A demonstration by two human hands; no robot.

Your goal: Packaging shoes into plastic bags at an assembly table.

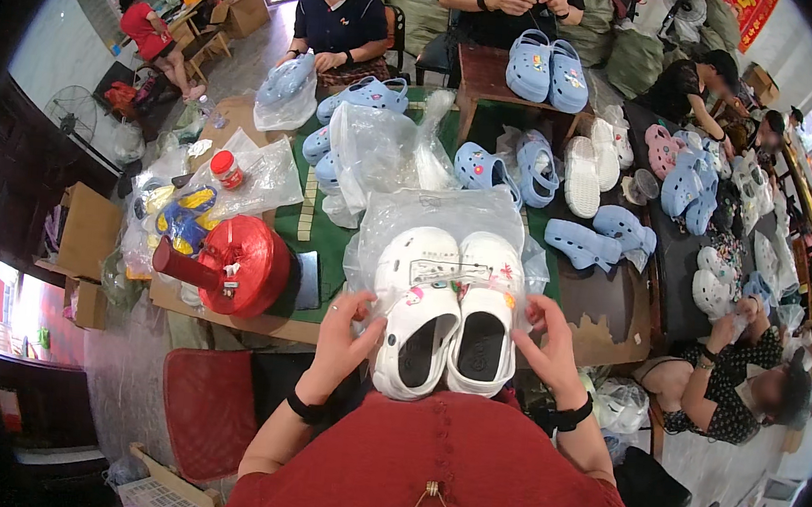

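Observation:
A pair of white clogs (pixel 416 327) with small colourful charms lies side by side at the table's near edge, heels toward me. Their toe halves are inside a transparent plastic bag (pixel 444 209) with dark print, and the heels stick out of its mouth. My left hand (pixel 346 333) is at the left clog's outer side, thumb and fingers curled on the bag's edge. On the opposite side my right hand (pixel 550 348) grips the bag's other edge in the same way, beside the right clog. The fingertips are partly hidden by the plastic.
A red round container (pixel 249 264) and a red-lidded jar (pixel 226 169) stand at the left. Blue clogs (pixel 486 172) and loose plastic bags lie farther back; white clogs (pixel 583 172) lie to the right. Several people work around the tables. A red chair (pixel 209 410) is at my lower left.

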